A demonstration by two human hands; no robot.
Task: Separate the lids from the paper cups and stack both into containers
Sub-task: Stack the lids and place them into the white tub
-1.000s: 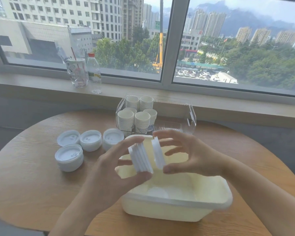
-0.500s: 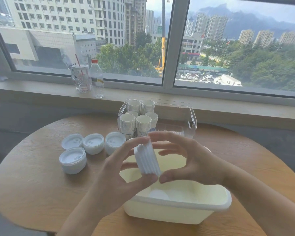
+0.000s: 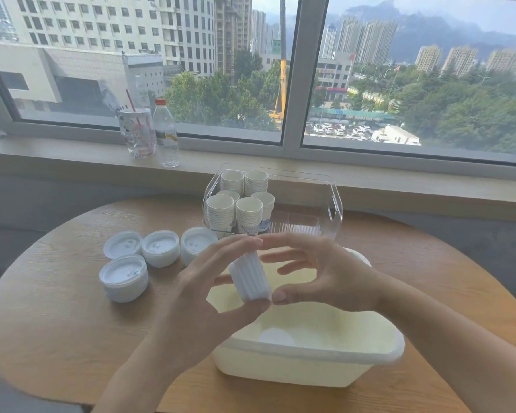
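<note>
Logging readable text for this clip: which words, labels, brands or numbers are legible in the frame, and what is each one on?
No text can be read.
Water bottle label: a yellow band, print too blurred.
Clear drink cup: printed pattern, no legible words.
Stacked paper cups: blue marking near the base, not readable.
Red signs on the low building outside: too small.
Stack of lids in the hands: plain white.

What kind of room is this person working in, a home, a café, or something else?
Probably a room high up in a city building, perhaps an office or flat; I can't tell which. A round wooden table stands by a wide window overlooking towers and a car park, with a water bottle on the sill.
</note>
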